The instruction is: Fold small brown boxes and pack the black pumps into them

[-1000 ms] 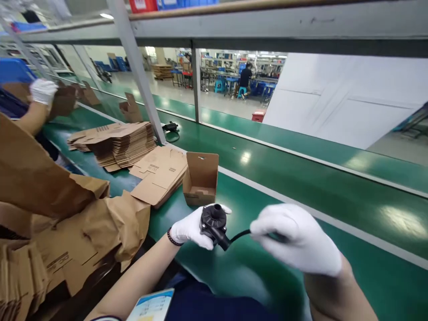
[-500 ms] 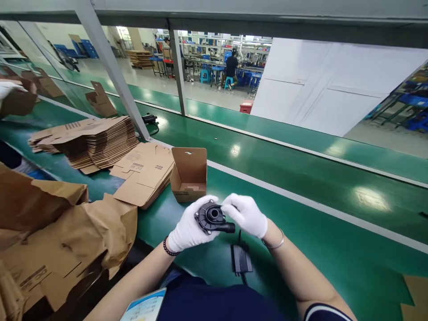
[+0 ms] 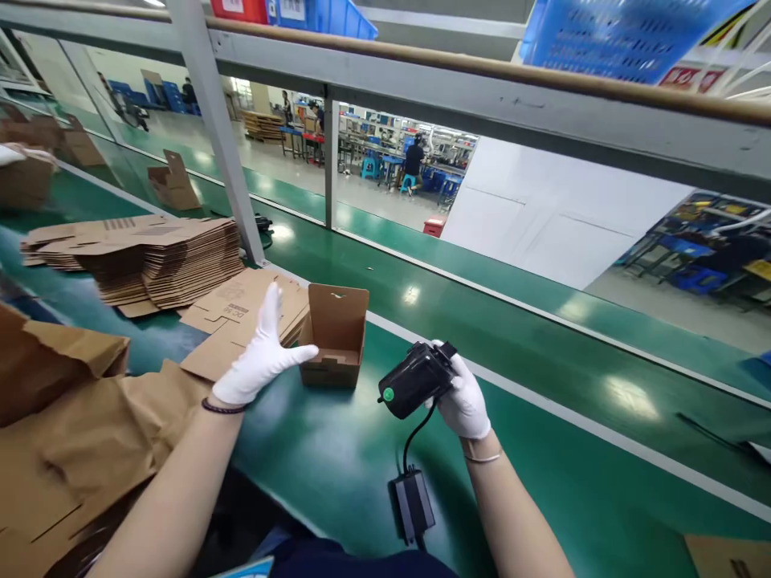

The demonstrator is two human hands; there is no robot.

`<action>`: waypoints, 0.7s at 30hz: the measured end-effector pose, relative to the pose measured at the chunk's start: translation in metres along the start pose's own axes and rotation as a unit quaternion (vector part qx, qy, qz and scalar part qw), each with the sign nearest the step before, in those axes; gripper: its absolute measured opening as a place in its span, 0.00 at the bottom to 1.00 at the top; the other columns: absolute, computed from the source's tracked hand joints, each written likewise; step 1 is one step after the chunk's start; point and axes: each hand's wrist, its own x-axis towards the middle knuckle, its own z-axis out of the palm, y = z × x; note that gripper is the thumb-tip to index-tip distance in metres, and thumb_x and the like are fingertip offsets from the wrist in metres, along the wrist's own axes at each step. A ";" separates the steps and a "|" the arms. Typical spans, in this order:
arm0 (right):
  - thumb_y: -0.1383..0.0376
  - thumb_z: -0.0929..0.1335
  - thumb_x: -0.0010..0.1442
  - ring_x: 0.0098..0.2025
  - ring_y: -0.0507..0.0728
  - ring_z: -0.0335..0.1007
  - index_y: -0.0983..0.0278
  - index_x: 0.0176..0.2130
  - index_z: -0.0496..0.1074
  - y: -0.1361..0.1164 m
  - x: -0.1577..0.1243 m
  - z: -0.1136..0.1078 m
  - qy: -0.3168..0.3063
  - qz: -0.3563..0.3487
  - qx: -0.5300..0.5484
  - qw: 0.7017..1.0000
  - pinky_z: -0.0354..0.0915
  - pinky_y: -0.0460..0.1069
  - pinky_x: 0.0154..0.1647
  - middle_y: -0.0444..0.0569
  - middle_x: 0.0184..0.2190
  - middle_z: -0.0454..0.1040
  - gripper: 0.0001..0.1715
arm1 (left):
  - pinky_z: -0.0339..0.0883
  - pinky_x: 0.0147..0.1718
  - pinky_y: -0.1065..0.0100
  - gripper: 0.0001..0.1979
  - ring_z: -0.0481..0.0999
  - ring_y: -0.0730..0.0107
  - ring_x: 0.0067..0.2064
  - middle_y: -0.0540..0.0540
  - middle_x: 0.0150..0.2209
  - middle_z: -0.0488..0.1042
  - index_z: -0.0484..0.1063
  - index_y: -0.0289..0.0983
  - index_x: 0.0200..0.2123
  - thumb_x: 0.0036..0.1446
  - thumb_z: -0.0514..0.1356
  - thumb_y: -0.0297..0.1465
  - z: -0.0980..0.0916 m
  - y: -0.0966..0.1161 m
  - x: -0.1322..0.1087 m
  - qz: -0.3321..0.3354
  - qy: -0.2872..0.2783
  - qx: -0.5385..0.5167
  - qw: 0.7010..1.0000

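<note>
My right hand [image 3: 465, 401], in a white glove, grips a black water pump [image 3: 415, 379] by its wider end. The pump is held above the bench, its rounded end with a green dot pointing left. A cable runs down from it to a black finned adapter box [image 3: 414, 506] near my body. My left hand [image 3: 259, 353], also gloved, holds nothing; its thumb and fingers are spread. It is just left of an open cardboard box [image 3: 335, 371], whose back flap stands up. The thumb overlaps the box's left edge in view; I cannot tell whether it touches.
Flattened cartons [image 3: 241, 309] lie left of the box, with a taller carton stack [image 3: 157, 261] beyond. Crumpled brown paper [image 3: 120, 425] fills the lower left. A metal post [image 3: 217, 128] rises by the green conveyor [image 3: 482, 321]. Another person's gloved hand [image 3: 15, 154] shows far left.
My left hand has let go of the pump and moved left to beside the box, opening. My right hand now holds the pump alone, turned so its rounded end shows. The view has tilted up.
</note>
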 end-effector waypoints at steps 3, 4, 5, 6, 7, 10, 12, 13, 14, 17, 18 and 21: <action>0.34 0.72 0.46 0.26 0.55 0.72 0.54 0.56 0.69 0.003 0.005 -0.007 0.019 0.003 0.039 0.999 0.73 0.53 0.25 0.54 0.51 0.75 0.46 | 0.39 0.65 0.34 0.68 0.30 0.41 0.73 0.35 0.73 0.26 0.14 0.48 0.68 0.48 0.68 0.52 -0.010 -0.040 0.012 -0.058 -0.163 -0.026 0.984; 0.34 0.71 0.45 0.32 0.58 0.75 0.54 0.55 0.69 0.003 0.006 -0.008 0.027 0.001 0.043 0.999 0.75 0.56 0.32 0.53 0.51 0.75 0.46 | 0.38 0.65 0.34 0.69 0.30 0.41 0.73 0.34 0.73 0.25 0.13 0.47 0.68 0.46 0.69 0.53 -0.009 -0.051 0.014 -0.055 -0.196 -0.030 0.979; 0.33 0.71 0.44 0.39 0.61 0.76 0.54 0.54 0.70 0.004 0.007 -0.009 0.037 -0.003 0.044 0.998 0.76 0.58 0.40 0.53 0.51 0.75 0.46 | 0.38 0.65 0.34 0.71 0.30 0.40 0.73 0.33 0.73 0.26 0.13 0.46 0.68 0.44 0.70 0.52 -0.006 -0.058 0.016 -0.041 -0.211 -0.033 0.976; 0.32 0.71 0.42 0.45 0.64 0.76 0.54 0.53 0.71 0.004 0.007 -0.010 0.044 -0.005 0.044 0.998 0.74 0.61 0.47 0.53 0.51 0.75 0.46 | 0.39 0.65 0.35 0.72 0.31 0.39 0.73 0.32 0.73 0.27 0.14 0.44 0.69 0.43 0.71 0.52 -0.002 -0.063 0.018 -0.023 -0.215 -0.039 0.975; 0.31 0.71 0.42 0.49 0.66 0.74 0.54 0.52 0.71 0.004 0.007 -0.011 0.050 -0.008 0.042 0.998 0.72 0.63 0.52 0.54 0.51 0.75 0.47 | 0.40 0.65 0.35 0.73 0.33 0.38 0.73 0.31 0.73 0.30 0.16 0.42 0.69 0.42 0.72 0.50 0.004 -0.065 0.019 -0.005 -0.212 -0.050 0.976; 0.31 0.70 0.42 0.53 0.67 0.72 0.53 0.53 0.69 0.006 0.008 -0.015 0.051 -0.008 0.035 0.998 0.70 0.65 0.54 0.54 0.52 0.74 0.47 | 0.48 0.65 0.39 0.70 0.45 0.37 0.71 0.28 0.72 0.42 0.23 0.39 0.71 0.42 0.73 0.46 0.028 -0.057 0.020 0.036 -0.189 -0.082 0.978; 0.31 0.68 0.45 0.51 0.66 0.73 0.52 0.55 0.68 0.008 0.008 -0.017 0.053 -0.006 0.018 0.998 0.73 0.64 0.49 0.54 0.52 0.74 0.47 | 0.50 0.64 0.40 0.67 0.49 0.36 0.70 0.30 0.71 0.46 0.27 0.39 0.71 0.44 0.73 0.43 0.049 -0.046 0.017 0.055 -0.167 -0.096 0.980; 0.31 0.67 0.46 0.50 0.66 0.74 0.52 0.56 0.67 0.010 0.009 -0.017 0.055 -0.006 0.006 0.998 0.74 0.63 0.46 0.54 0.53 0.73 0.47 | 0.51 0.64 0.40 0.65 0.50 0.36 0.70 0.31 0.70 0.46 0.28 0.40 0.71 0.44 0.73 0.42 0.060 -0.040 0.014 0.067 -0.159 -0.103 0.980; 0.30 0.65 0.48 0.49 0.65 0.74 0.51 0.57 0.66 0.011 0.009 -0.017 0.059 -0.006 -0.007 0.998 0.75 0.61 0.43 0.54 0.54 0.73 0.47 | 0.52 0.64 0.40 0.65 0.51 0.36 0.69 0.32 0.70 0.47 0.29 0.41 0.71 0.44 0.73 0.40 0.071 -0.036 0.012 0.081 -0.156 -0.111 0.978; 0.30 0.62 0.51 0.45 0.63 0.75 0.50 0.60 0.64 0.008 0.012 -0.020 0.065 -0.017 -0.033 0.997 0.75 0.55 0.33 0.53 0.57 0.70 0.46 | 0.51 0.64 0.40 0.65 0.53 0.38 0.68 0.31 0.69 0.49 0.31 0.39 0.71 0.41 0.74 0.37 0.097 -0.028 0.002 0.114 -0.157 -0.109 0.975; 0.30 0.62 0.53 0.40 0.61 0.76 0.50 0.60 0.63 0.002 0.014 -0.021 0.059 -0.026 -0.041 0.997 0.74 0.54 0.29 0.53 0.56 0.71 0.45 | 0.50 0.64 0.40 0.66 0.52 0.39 0.68 0.31 0.68 0.49 0.32 0.38 0.71 0.40 0.74 0.36 0.103 -0.026 -0.001 0.116 -0.160 -0.100 0.975; 0.36 0.64 0.58 0.28 0.55 0.73 0.52 0.62 0.63 -0.028 0.025 -0.019 -0.008 -0.060 -0.130 0.990 0.72 0.53 0.26 0.53 0.54 0.73 0.41 | 0.47 0.66 0.40 0.66 0.50 0.37 0.69 0.32 0.68 0.49 0.36 0.38 0.70 0.36 0.75 0.35 0.113 -0.020 -0.006 0.097 -0.168 -0.095 0.976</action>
